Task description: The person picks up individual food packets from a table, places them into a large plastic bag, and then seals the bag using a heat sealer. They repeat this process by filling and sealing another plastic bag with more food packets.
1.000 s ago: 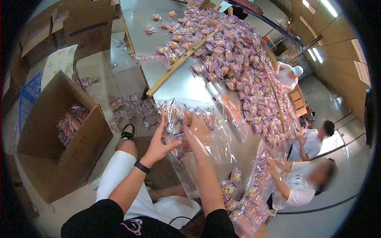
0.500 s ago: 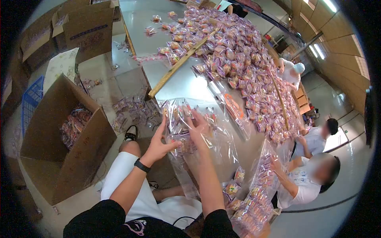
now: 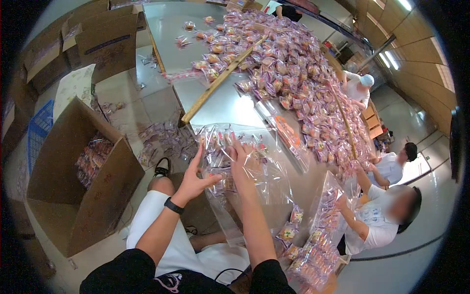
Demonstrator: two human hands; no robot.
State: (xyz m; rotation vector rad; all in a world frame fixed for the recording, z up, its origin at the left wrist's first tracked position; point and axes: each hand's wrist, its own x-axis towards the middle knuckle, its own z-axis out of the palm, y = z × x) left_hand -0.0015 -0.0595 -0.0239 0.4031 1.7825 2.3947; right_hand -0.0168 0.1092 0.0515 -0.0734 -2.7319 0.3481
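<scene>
A large clear plastic bag (image 3: 267, 176) lies over the near table edge, with several small wrapped snack packs (image 3: 215, 139) lined up inside it. My left hand (image 3: 192, 180) grips the bag's left side, its thumb pressed on the packs and its fingers along the outer edge. Against the right side of the same packs is my right hand (image 3: 241, 164), fingers pointing away from me and holding the bag. Film glare partly covers the fingertips. Loose wrapped packs (image 3: 289, 230) lie right of my right forearm.
A big heap of wrapped packs (image 3: 289, 63) covers the table (image 3: 169, 29), with a wooden strip (image 3: 223, 81) across it. Flat printed bags (image 3: 284, 130) lie nearby. An open cardboard box (image 3: 105, 188) stands left. A co-worker (image 3: 377, 215) at right handles a filled bag (image 3: 318, 245).
My hands stay on the bag with very little movement. The co-worker at right now reaches one arm out to the heap. The view has shifted slightly.
</scene>
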